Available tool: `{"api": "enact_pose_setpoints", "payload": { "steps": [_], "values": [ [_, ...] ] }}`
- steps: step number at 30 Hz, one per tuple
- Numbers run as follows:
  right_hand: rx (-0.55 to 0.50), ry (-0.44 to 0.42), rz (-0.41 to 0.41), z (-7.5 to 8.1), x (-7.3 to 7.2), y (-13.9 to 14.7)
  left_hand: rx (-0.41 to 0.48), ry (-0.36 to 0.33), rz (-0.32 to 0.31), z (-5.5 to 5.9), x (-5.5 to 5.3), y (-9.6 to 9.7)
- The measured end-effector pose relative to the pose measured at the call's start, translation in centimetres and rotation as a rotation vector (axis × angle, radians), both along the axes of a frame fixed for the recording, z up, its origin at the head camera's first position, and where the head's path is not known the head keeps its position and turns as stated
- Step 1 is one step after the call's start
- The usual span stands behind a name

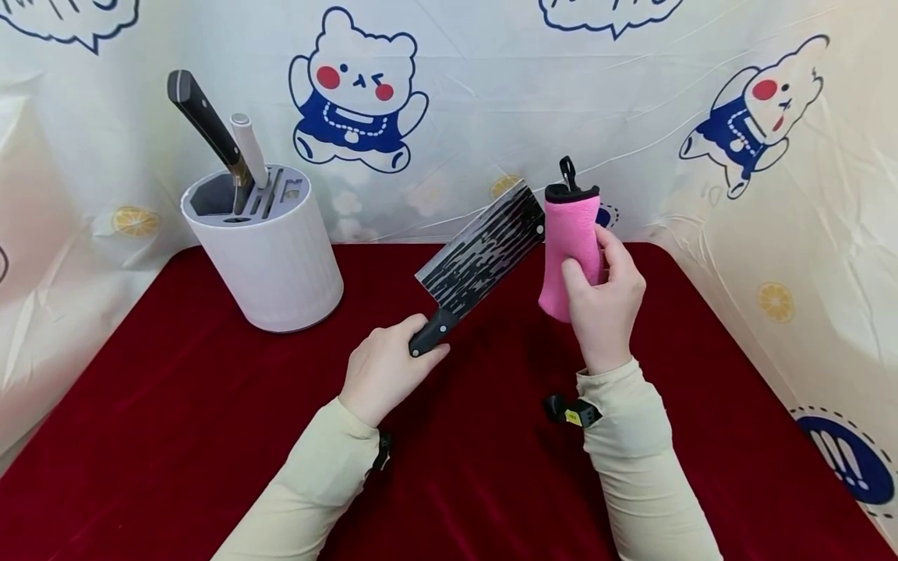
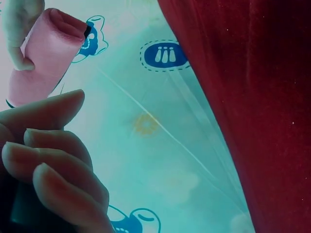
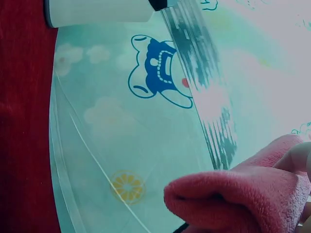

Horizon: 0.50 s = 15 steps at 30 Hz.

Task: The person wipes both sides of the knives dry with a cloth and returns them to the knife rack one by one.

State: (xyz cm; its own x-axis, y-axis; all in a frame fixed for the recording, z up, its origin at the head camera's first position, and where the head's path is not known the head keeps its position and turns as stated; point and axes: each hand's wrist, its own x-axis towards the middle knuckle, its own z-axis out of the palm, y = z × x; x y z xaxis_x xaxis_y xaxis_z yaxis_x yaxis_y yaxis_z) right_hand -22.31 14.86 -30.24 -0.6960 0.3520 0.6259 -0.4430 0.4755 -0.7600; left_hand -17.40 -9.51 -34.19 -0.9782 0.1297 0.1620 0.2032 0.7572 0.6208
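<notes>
My left hand grips a cleaver by its black handle, with the dark, streaked blade slanting up to the right. In my right hand is a folded pink plush cloth with a black top edge and a black hanging loop. The blade's far end comes right up to the cloth's left side in the head view. From the right wrist, the cloth shows its soft folded end below the shiny blade. Curled fingers of the left hand show in the left wrist view, the cleaver mostly hidden there.
A white knife block stands at the back left, holding a black-handled knife and a white-handled tool. Dark red cloth covers the table. Behind it hangs a pale curtain with cartoon bears.
</notes>
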Motion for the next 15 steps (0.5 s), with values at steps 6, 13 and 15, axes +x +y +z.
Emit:
{"api": "enact_pose_setpoints", "payload": {
  "steps": [6, 13, 15],
  "values": [
    [0.064, 0.079, -0.074, -0.4, -0.6, -0.5, -0.014, 0.022, 0.018, 0.1, 0.2, 0.1],
    [0.105, 0.074, -0.12, -0.7, -1.1, -0.9, -0.042, 0.047, 0.022, -0.4, 0.2, 0.5],
    [0.109, 0.07, -0.121, -0.7, -1.1, -1.1, -0.044, 0.058, 0.022, -0.4, 0.2, 0.6]
  ]
}}
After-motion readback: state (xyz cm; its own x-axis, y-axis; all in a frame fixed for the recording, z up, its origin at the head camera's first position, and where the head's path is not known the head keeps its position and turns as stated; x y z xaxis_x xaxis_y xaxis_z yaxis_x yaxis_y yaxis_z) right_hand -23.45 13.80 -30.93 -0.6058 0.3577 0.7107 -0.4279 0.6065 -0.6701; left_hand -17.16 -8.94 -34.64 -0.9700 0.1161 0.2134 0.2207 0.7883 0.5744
